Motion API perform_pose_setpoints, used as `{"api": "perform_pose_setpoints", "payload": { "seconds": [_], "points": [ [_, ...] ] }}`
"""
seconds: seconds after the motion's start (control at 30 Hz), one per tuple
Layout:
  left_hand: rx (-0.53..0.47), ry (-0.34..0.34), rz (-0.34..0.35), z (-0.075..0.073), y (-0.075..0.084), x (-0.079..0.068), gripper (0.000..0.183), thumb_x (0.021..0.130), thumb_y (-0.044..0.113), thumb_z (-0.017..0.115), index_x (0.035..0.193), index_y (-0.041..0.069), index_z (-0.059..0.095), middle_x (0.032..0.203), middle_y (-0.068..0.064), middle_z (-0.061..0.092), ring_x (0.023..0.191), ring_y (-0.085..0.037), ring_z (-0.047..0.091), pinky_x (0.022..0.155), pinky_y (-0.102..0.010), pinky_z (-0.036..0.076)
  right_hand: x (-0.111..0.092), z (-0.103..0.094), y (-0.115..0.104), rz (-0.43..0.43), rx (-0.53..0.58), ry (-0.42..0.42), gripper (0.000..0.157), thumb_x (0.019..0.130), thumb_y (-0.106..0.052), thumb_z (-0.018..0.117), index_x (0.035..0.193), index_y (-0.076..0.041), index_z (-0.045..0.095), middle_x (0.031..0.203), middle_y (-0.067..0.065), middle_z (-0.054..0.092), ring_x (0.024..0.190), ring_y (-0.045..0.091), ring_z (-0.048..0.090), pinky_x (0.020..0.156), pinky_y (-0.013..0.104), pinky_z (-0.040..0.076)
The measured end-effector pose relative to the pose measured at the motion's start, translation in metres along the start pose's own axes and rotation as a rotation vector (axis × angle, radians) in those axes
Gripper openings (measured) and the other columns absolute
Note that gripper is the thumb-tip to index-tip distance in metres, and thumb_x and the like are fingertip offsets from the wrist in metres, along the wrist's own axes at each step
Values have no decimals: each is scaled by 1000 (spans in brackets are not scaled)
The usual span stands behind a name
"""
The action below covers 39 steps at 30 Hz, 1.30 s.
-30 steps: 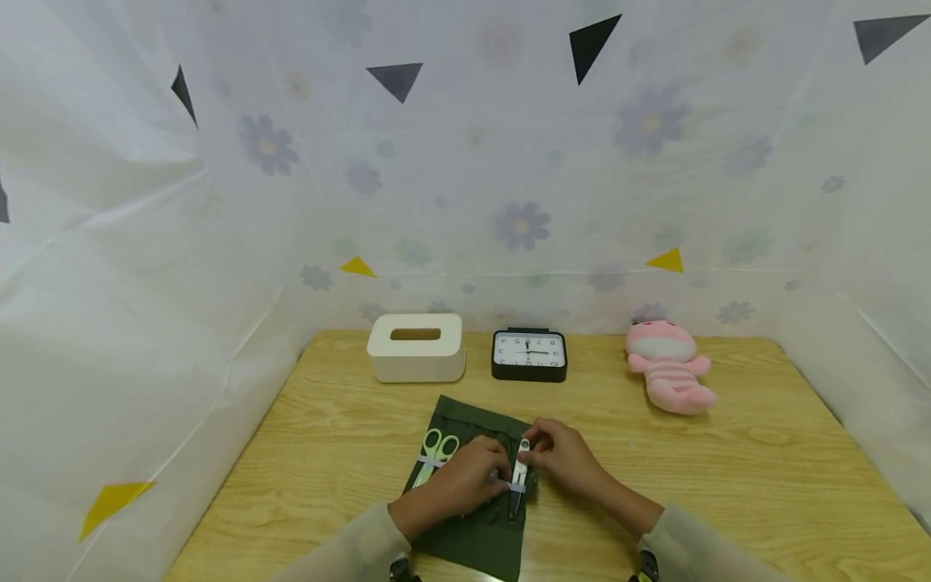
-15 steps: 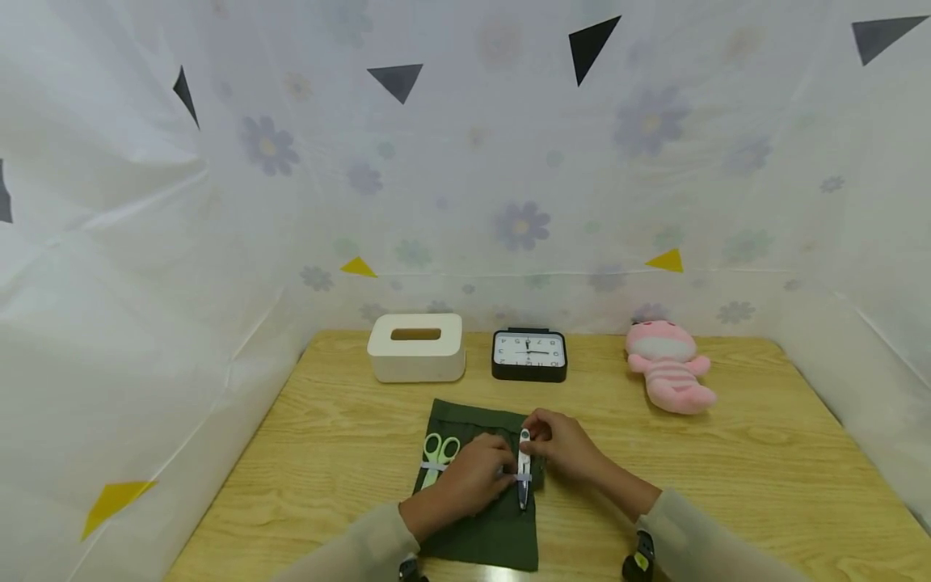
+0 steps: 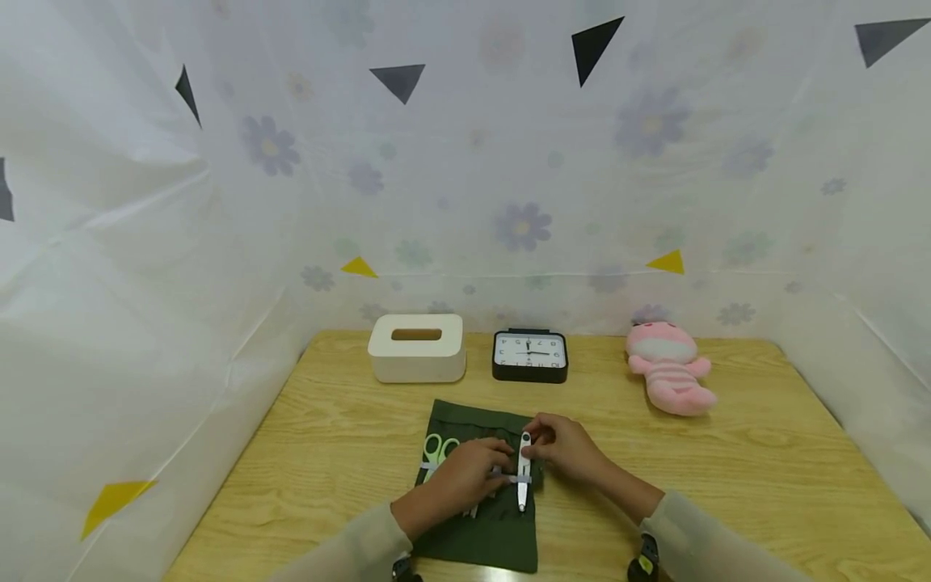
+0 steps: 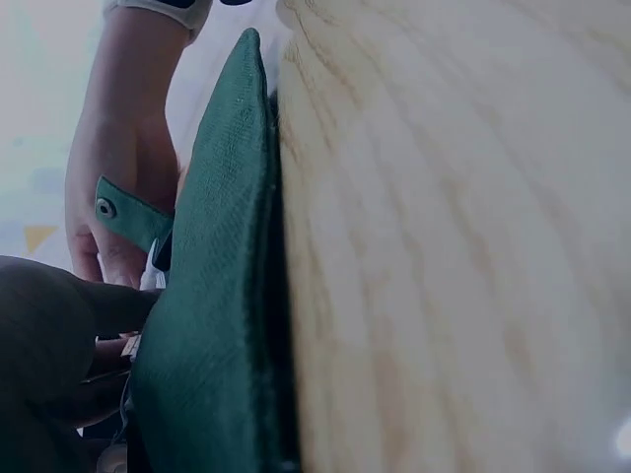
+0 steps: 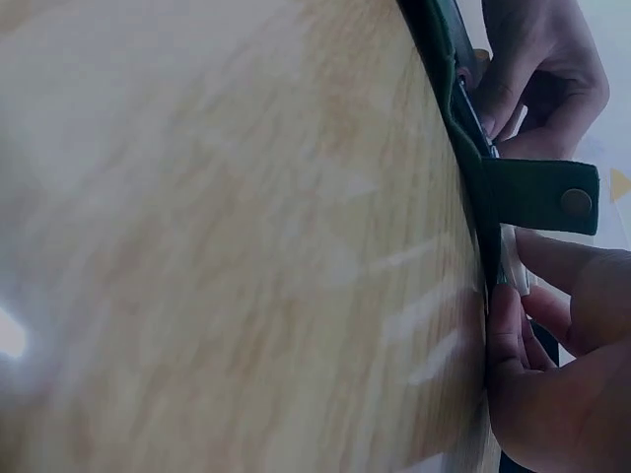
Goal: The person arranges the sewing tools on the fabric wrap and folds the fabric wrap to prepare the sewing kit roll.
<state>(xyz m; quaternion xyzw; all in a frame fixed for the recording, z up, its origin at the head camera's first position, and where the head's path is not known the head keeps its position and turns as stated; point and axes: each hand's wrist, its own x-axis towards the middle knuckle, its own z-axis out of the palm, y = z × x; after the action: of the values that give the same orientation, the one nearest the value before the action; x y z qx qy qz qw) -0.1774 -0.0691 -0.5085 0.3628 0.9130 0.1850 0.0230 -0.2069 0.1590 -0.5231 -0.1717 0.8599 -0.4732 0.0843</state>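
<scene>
A dark green fabric tool roll (image 3: 480, 546) lies on the table. On its right side is a slim white-and-silver tool (image 3: 524, 461) with a dark round spot at its top. A grey elastic band (image 3: 520, 478) crosses the tool's middle. My right hand (image 3: 570, 449) pinches the tool's upper end between thumb and fingers. My left hand (image 3: 473, 473) pinches the band just left of the tool, partly hidden by its own fingers. Light green scissors (image 3: 434, 446) sit under another band at the roll's left, partly covered by that hand.
Behind the roll stand a white tissue box (image 3: 416, 349) and a black-framed clock (image 3: 529, 356). A pink plush toy (image 3: 665, 368) lies at the back right. From the roll's side sticks out a snap strap (image 5: 542, 195), seen in the right wrist view.
The roll has turned slightly and the tool on it stands straighter. Its lower end, dark before, now shows pale. Both hands stay close to it with only small shifts.
</scene>
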Motion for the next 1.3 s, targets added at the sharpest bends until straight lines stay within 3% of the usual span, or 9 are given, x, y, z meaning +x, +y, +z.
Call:
{"api": "perform_pose_setpoints", "payload": {
  "seconds": [0.43,0.77,1.3],
  "points": [
    [35,45,24,4,0,0,4,93,25,79,96,22,79,126,3,68,106,-8,68,86,-23,56,-4,4,3,-30,-16,23,24,85,-21,87,100,-10,73,93,1,63,81,12,59,68,25,50],
    [41,31,16,2,2,1,4,94,25,79,96,21,79,126,2,68,104,-8,68,85,-23,56,-7,6,5,-115,-64,-61,7,91,-23,80,89,-18,77,99,-2,58,86,8,58,75,25,53],
    [49,24,8,1,3,0,5,94,26,78,97,22,79,127,3,68,106,-8,68,86,-24,56,-8,4,0,-111,-44,-77,5,90,-21,81,88,-17,79,98,-3,61,86,8,58,75,25,53]
  ]
}}
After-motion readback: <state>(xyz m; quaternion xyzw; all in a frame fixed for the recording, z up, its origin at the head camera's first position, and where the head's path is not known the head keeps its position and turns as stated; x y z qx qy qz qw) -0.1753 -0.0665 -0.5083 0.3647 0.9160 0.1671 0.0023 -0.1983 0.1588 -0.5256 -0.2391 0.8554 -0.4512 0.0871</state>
